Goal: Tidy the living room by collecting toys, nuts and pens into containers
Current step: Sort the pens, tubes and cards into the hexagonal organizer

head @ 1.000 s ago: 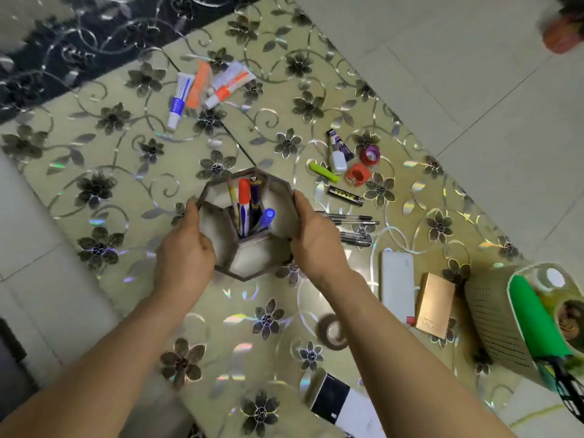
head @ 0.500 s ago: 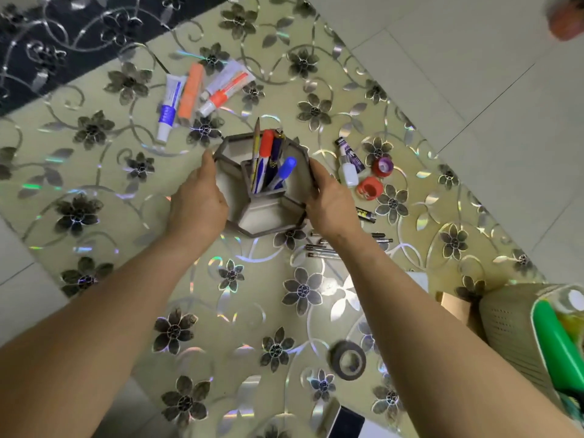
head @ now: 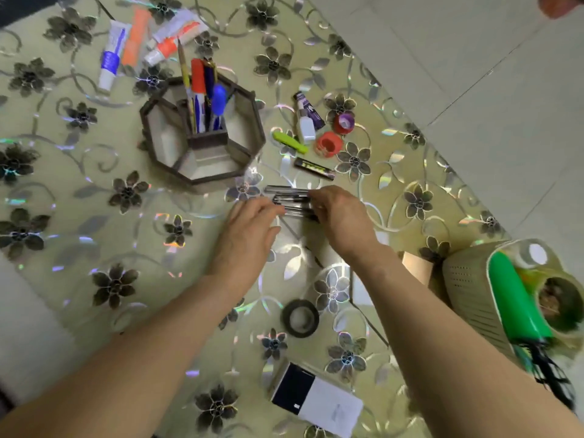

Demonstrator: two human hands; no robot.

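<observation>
Both hands sit mid-frame over the loose pens [head: 289, 200] on the table [head: 94, 191].

Right hand [head: 343, 216]: fingers curled down onto the right end of the pen bundle, looks like a grip on it, though the fingertips are partly blurred. Left hand [head: 249, 229]: fingers straight, relaxed, tips just touching the left end of the bundle, holding nothing.

Key relation: the pens lie side by side, long axis running left-right across the frame, bracketed between the two hands. So it reads as a two-ended gather, right hand nearer and already on them.

The pen holder [head: 202, 134] is beyond the hands, toward the upper left, near but not touching the bundle. Its middle compartment already stands full of upright markers; the outer compartments look free.

My read: the bundle needs turning from flat to upright on the way up-left into the holder.
</observation>
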